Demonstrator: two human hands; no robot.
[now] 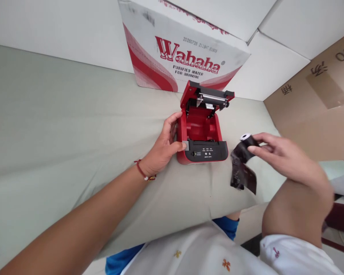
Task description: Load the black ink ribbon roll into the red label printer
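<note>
A red and black label printer (202, 133) sits on the cloth-covered table with its lid (208, 95) raised, and its red inner bay looks bare. My left hand (169, 138) grips the printer's left side, the thumb on a grey button at the front corner and the fingers along the outer wall. To the right of the printer, my right hand (271, 149) pinches a small roll of dark film (246, 144) with a white core end. A loose, crumpled length of that film dangles below the roll, above the table.
Behind the printer stands a white and red water carton (189, 49) against a white wall (60, 30). A large brown cardboard box (312, 95) is at the right. The pale green tablecloth (60, 114) spreads to the left, and the table's front edge is near my body.
</note>
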